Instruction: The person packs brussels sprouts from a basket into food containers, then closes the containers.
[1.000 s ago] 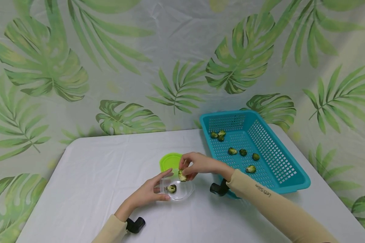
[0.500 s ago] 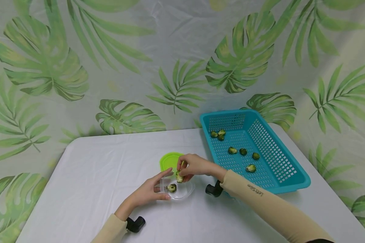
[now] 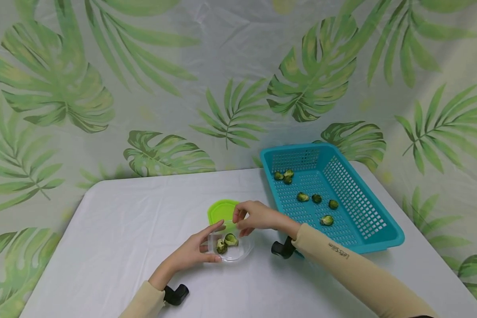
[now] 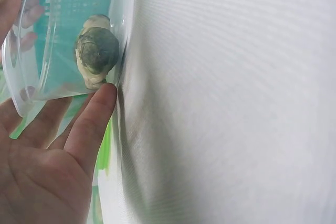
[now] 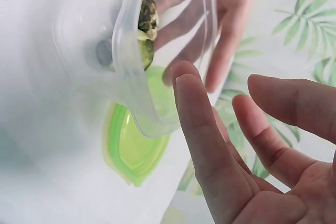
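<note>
Two Brussels sprouts, a pale-cut one (image 3: pixel 231 240) and a darker one (image 3: pixel 221 246), lie side by side in a clear plastic container (image 3: pixel 239 253) on the white table. My left hand (image 3: pixel 190 252) holds this container from its left side, thumb near the front and fingers behind. Just over the container's right rim is my right hand (image 3: pixel 258 215), fingers loosely bent with nothing between them; the right wrist view shows thumb and fingertips apart. Behind the container sits a bright green lid (image 3: pixel 221 211), partly covered from sight by the container and the right hand.
At the right, a blue perforated basket (image 3: pixel 351 194) holds several more Brussels sprouts (image 3: pixel 302 197), spread over its floor. Its left edge is close to my right forearm. A leaf-patterned cloth (image 3: pixel 163 152) hangs behind the table (image 3: pixel 135 212).
My right hand has let go of the Brussels sprout, which dropped into the container beside the first one. That first sprout has shifted slightly left. The left hand has kept its place.
</note>
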Motion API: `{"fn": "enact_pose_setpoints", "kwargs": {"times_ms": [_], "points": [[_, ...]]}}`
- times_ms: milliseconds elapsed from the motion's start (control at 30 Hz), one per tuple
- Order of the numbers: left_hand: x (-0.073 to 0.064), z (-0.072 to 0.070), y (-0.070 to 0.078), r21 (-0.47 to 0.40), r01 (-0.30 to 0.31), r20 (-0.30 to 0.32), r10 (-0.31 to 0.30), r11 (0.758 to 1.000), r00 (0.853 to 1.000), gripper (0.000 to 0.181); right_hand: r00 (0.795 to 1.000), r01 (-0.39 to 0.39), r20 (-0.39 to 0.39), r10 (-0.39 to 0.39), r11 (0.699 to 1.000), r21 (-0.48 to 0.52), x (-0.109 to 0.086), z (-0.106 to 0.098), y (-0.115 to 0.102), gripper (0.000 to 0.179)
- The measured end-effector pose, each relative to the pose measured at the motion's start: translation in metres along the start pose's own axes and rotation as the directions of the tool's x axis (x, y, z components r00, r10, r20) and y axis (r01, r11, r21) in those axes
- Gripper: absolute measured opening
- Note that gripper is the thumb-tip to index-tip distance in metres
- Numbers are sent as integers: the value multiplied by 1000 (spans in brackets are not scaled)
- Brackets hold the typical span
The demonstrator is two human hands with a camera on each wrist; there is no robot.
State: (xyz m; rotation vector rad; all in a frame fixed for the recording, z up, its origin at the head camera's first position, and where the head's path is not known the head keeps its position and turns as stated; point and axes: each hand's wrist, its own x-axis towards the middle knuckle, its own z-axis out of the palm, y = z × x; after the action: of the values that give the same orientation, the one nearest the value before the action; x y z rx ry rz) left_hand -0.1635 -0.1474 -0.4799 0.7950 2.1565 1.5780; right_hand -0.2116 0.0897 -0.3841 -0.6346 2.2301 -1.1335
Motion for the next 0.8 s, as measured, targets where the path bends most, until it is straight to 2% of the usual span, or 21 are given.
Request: {"fn": "enact_pose_setpoints", "kwargs": {"times_ms": [367,800], "points": [[0,1,-2,-25,-16,-3,16,1000,1000,87,996,88,17,-90,990,112,-16,-27,2,10],[-1,1,0,-37,-30,2,30,999,1000,89,996,92,-38,-86,977,194,-38,-61,15,14]]}}
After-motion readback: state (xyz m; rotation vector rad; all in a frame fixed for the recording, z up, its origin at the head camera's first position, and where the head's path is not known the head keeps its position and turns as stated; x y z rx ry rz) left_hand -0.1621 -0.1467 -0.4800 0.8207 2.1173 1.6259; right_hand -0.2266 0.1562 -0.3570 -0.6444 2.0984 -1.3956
